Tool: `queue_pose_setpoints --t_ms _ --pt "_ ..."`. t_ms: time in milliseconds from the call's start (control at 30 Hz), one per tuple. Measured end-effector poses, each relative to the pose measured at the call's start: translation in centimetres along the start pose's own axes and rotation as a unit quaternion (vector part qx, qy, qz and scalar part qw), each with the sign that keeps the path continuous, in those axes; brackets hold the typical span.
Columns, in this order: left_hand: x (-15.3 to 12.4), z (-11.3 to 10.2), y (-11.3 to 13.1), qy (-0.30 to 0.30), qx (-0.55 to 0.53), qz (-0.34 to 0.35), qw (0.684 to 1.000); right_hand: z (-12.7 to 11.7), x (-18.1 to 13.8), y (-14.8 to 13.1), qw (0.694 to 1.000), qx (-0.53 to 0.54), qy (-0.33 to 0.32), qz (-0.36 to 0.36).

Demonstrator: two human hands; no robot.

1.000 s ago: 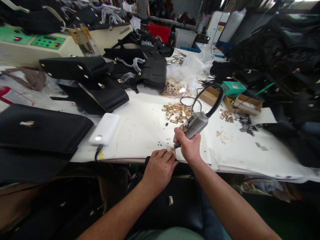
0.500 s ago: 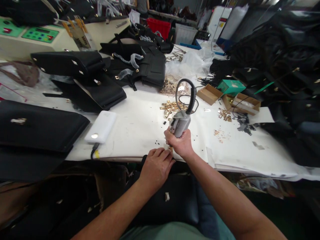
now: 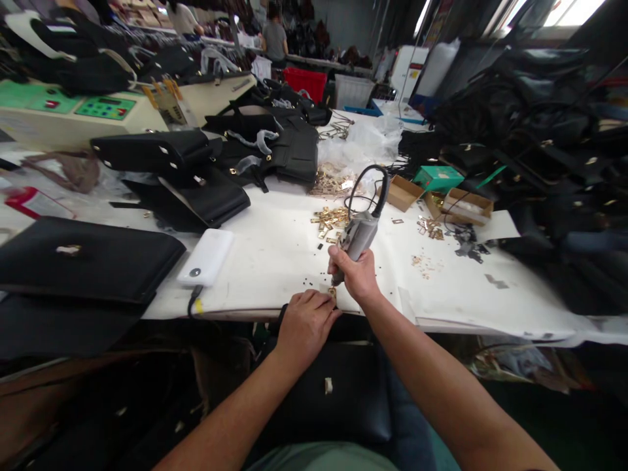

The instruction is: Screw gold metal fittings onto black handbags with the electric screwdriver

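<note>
Fingers (image 3: 310, 302) of the left hand (image 3: 303, 327) bend at the counter (image 3: 265, 275) edge, grip unclear; touching them on the right lies a gold-coloured plate (image 3: 333, 294), its far end under the electric screwdriver (image 3: 359, 235) clasped in the right hand (image 3: 362, 273).

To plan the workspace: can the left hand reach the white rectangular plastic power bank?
Probably yes: nothing visible stands between the left hand and the power bank, though this hand touches a rectangular gold metal piece.

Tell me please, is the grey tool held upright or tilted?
Tilted: in the right hand, the grey tool slants, lower end by the gold piece, upper end leaning toward picture right.
</note>
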State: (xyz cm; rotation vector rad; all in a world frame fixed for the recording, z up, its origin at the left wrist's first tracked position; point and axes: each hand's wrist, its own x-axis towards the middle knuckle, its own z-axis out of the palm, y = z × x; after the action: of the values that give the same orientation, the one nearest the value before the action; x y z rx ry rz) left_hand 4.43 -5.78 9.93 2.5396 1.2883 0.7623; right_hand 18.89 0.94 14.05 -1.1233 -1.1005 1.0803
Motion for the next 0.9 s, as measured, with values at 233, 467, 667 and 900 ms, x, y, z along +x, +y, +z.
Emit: queue_pose_setpoints --t_ms 233,467,667,900 --pt "-0.2 0.4 -0.1 0.013 -0.004 -0.001 1.0 -0.5 -2.2 -2.7 0.99 0.104 0.09 -0.041" --pt "-0.3 0.6 -0.4 0.011 -0.005 0.004 1.0 -0.5 -3.9 -2.5 0.987 0.126 0.101 -0.014" --pt "-0.2 0.5 -0.3 0.008 -0.011 0.003 1.0 -0.4 -4.0 -1.9 0.986 0.14 0.089 0.003" --pt "-0.2 0.4 -0.2 0.007 -0.01 0.006 1.0 -0.1 -4.2 -1.5 0.988 0.126 0.091 0.013"
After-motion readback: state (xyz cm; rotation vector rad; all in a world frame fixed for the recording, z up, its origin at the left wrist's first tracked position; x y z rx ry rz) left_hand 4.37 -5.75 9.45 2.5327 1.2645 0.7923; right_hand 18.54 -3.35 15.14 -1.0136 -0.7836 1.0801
